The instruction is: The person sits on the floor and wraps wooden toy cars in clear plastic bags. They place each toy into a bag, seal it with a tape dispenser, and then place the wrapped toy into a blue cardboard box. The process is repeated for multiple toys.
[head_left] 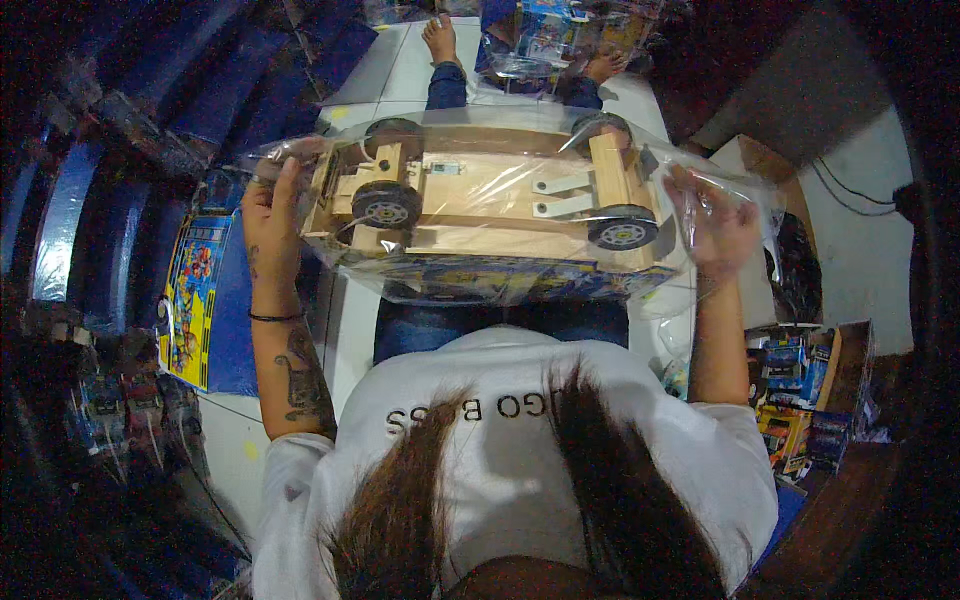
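A pale wooden toy vehicle [480,205] is held up before me, its underside turned toward me. Black wheels with grey hubs and two short white strips show on it. Loose transparent plastic wrap [500,140] surrounds the toy, and a dark blue printed panel [480,278] runs along its near edge. My left hand [272,205] is closed on the plastic at the toy's left end, thumb upward. At the right end, my right hand [720,228] grips the plastic, partly seen through it and slightly blurred.
Blue-and-yellow printed cardboard [195,300] lies at left on the white tiled floor [395,65]. Beyond the toy are two bare feet [440,42] and plastic-wrapped packages [550,40]. An open box [810,390] of colourful packaged toys stands at right. Dark blue stacked sheets [90,220] fill the left.
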Demonstrator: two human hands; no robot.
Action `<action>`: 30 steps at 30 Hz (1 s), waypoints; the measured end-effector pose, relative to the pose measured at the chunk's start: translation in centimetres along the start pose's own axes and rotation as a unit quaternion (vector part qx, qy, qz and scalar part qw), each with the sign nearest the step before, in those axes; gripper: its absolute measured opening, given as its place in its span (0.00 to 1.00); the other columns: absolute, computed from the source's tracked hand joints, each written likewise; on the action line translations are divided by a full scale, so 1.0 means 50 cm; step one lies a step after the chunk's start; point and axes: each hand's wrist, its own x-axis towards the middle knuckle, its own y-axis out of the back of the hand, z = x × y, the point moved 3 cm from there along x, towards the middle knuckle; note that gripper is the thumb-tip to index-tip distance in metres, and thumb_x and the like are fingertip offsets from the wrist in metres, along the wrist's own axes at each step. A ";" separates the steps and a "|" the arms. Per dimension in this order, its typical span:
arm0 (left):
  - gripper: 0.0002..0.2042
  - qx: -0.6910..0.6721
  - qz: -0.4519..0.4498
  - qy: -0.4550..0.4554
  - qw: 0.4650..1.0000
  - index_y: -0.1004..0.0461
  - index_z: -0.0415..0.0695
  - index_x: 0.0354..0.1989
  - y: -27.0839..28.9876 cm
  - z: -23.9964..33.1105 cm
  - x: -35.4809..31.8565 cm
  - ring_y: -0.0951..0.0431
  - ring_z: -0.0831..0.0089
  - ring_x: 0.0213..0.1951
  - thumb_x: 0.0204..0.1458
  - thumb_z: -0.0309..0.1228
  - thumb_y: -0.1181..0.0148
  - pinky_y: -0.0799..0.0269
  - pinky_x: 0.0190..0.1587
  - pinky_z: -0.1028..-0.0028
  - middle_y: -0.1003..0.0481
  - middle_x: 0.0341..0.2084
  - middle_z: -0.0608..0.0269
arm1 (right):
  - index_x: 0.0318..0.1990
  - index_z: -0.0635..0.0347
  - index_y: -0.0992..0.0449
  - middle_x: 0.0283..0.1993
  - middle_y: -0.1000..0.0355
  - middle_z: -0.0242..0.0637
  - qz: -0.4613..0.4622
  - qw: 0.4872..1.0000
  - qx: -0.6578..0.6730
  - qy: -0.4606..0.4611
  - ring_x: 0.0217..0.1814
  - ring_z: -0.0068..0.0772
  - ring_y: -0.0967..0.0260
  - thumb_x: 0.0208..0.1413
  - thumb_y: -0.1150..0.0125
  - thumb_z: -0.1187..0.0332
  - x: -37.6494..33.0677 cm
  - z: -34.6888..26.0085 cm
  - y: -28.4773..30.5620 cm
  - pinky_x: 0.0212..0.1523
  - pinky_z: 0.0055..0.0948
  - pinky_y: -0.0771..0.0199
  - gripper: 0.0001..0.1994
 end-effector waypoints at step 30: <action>0.14 0.039 0.219 -0.134 0.966 0.26 0.39 0.31 0.029 0.032 -0.001 0.29 0.82 0.29 0.62 0.36 0.50 0.32 0.35 0.81 0.26 0.25 0.68 | 0.63 0.67 0.42 0.64 0.42 0.45 0.103 0.847 -0.519 -0.050 0.68 0.42 0.46 0.19 0.24 0.40 0.117 0.027 -0.077 0.69 0.41 0.54 0.60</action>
